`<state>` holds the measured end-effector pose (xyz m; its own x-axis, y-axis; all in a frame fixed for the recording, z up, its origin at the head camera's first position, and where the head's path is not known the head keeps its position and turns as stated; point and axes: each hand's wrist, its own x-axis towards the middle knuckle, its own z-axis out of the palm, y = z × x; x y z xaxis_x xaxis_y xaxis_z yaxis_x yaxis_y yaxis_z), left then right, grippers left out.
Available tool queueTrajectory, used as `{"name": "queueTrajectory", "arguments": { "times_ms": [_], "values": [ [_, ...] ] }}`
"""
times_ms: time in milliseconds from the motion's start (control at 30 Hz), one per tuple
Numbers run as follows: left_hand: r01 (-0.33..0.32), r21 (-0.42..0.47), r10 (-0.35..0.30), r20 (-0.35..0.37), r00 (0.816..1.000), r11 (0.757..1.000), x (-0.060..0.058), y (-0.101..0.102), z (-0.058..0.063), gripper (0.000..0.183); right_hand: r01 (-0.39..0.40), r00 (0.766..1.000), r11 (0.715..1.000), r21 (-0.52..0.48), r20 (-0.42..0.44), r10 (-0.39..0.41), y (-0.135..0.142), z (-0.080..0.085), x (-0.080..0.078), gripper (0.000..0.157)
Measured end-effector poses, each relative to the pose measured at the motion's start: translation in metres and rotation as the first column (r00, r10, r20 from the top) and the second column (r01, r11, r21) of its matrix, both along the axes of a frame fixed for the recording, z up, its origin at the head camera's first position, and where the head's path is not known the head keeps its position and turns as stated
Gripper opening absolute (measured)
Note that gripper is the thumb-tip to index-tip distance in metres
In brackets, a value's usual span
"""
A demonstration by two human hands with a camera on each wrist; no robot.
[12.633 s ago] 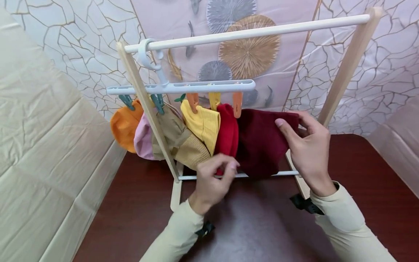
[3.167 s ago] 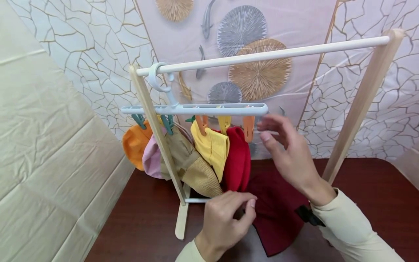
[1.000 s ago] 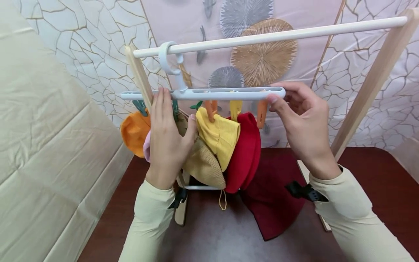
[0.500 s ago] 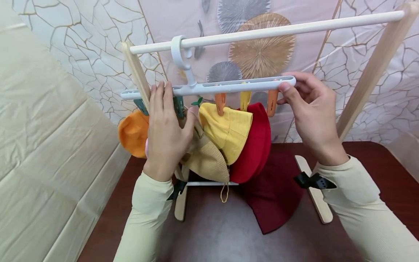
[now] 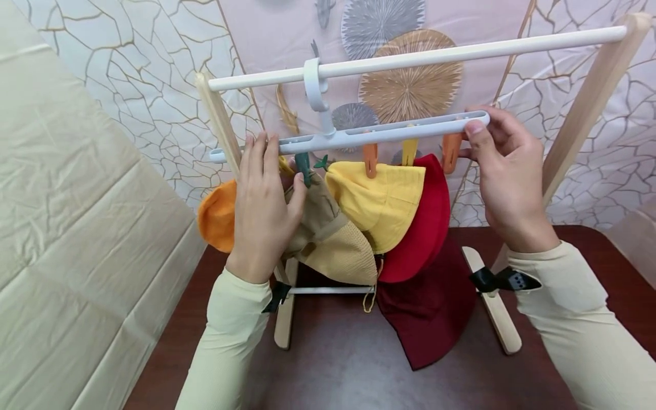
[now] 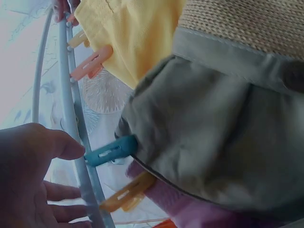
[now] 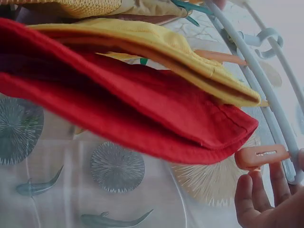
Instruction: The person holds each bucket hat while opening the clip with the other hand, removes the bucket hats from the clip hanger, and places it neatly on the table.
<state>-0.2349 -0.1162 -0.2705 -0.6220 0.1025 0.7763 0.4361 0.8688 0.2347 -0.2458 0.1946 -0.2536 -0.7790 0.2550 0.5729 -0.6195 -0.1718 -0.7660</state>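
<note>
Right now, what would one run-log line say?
left hand: at hanger; right hand: grips hanger end; yellow hat: clipped; maroon cloth: on table

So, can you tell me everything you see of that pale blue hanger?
The pale blue hanger is a long, slotted, plastic-looking bar with a rounded end. Its curved hook loops over the white rail, and the bar runs roughly parallel below. Orange, yellow and teal clips hang from it, with hats beneath. The right grip pinches one end; the left grip lies straight-fingered against the bar on the hook's other side.
</note>
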Motion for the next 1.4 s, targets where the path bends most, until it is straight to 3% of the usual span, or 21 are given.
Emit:
{"name": "queueTrajectory", "arguments": {
  "times_ms": [333,500,667,867,933,1000,1033,1100,1167,1233,1267,1300,1400],
  "values": [
    [-0.015,-0.051,0.012,-0.055,0.998,0.999,-0.001,-0.002,0.008,0.042,-0.029,0.999,0.997,-0.066,0.035,0.031,0.01,0.0,-0.002,0.025],
    [-0.002,-0.089,-0.005,-0.078,0.997,0.996,-0.008,0.002,0.015,0.035,-0.017,0.996,0.993,-0.113,0.082,0.026,0.02,-0.004,0.0,0.03],
    [0.016,-0.123,-0.029,-0.1,0.995,0.992,-0.014,0.005,0.021,0.031,0.039,0.994,0.997,-0.065,0.105,-0.032,0.025,-0.005,0.003,0.034],
    [0.027,-0.141,-0.034,-0.046,0.998,0.99,-0.017,0.001,0.025,0.032,0.079,0.995,0.995,-0.055,0.068,-0.076,0.02,0.0,0.002,0.028],
    [0.035,-0.133,-0.038,-0.019,0.999,0.991,-0.017,0.002,0.024,0.032,0.116,0.992,0.992,-0.039,0.054,-0.114,0.018,0.001,0.003,0.032],
    [0.042,-0.119,-0.042,0.0,0.999,0.992,-0.016,0.004,0.022,0.035,0.201,0.979,0.978,0.062,0.032,-0.204,0.015,0.002,0.007,0.041],
    [0.045,-0.112,-0.044,0.005,0.999,0.993,-0.015,0.005,0.021,0.035,0.264,0.964,0.956,0.13,0.002,-0.266,0.013,0.002,0.009,0.046],
    [0.048,-0.103,-0.048,0.005,0.999,0.994,-0.014,0.009,0.02,0.037,0.422,0.907,0.863,0.278,-0.116,-0.406,0.009,0.0,0.014,0.055],
    [0.047,-0.098,-0.047,-0.005,0.999,0.994,-0.013,0.012,0.018,0.037,0.58,0.814,0.73,0.362,-0.283,-0.507,0.004,-0.001,0.017,0.056],
    [0.043,-0.095,-0.045,-0.015,0.999,0.994,-0.013,0.015,0.018,0.038,0.686,0.727,0.596,0.417,-0.431,-0.535,0.001,-0.003,0.02,0.054],
    [0.044,-0.095,-0.046,-0.019,0.999,0.995,-0.013,0.016,0.017,0.039,0.717,0.696,0.535,0.446,-0.49,-0.525,0.0,-0.003,0.021,0.053],
    [0.042,-0.095,-0.045,-0.022,0.999,0.995,-0.013,0.017,0.017,0.039,0.733,0.679,0.488,0.473,-0.535,-0.502,-0.001,-0.003,0.021,0.052],
    [0.034,-0.093,-0.036,-0.028,0.999,0.995,-0.013,0.021,0.015,0.039,0.75,0.662,0.36,0.555,-0.622,-0.418,-0.003,-0.004,0.019,0.048]
  ]
}}
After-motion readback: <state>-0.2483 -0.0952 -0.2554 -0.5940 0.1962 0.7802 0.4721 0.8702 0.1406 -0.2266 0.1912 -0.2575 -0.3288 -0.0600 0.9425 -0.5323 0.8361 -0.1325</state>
